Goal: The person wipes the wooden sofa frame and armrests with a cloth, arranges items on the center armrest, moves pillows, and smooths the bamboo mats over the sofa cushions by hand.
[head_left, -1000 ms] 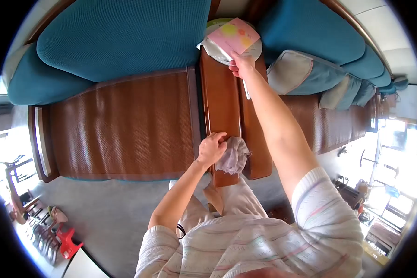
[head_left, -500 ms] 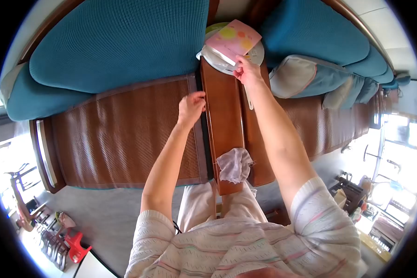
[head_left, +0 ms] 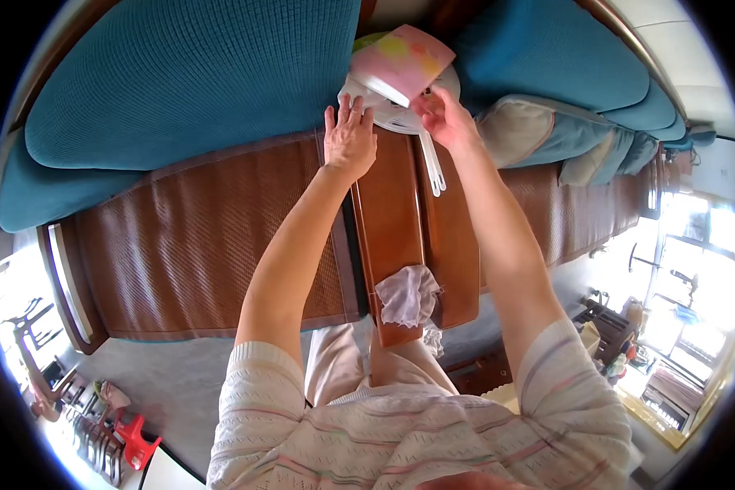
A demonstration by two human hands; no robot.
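Note:
A pink box-like item [head_left: 404, 61] with yellow and orange spots lies tilted on round white discs [head_left: 400, 124] at the far end of the wooden top. Two slim white handles [head_left: 433, 167] stick out towards me, like those of hand fans. My left hand [head_left: 350, 140] reaches forward with fingers spread, its tips at a crumpled white piece [head_left: 355, 91] left of the pink item. Close by the pink item's lower right corner is my right hand [head_left: 447, 121], fingers apart; whether it touches the item I cannot tell.
A crumpled greyish cloth [head_left: 408, 296] lies at the near end of the wooden top [head_left: 390, 220]. Brown woven seats [head_left: 220, 245] and blue cushions [head_left: 196, 82] flank it. A grey pillow [head_left: 518, 131] rests on the right. A red chair [head_left: 137, 441] stands at lower left.
My left hand has moved forward from the seat's edge to the white piece, and its fingers have spread. My right hand's fingers have opened. A second white handle now shows.

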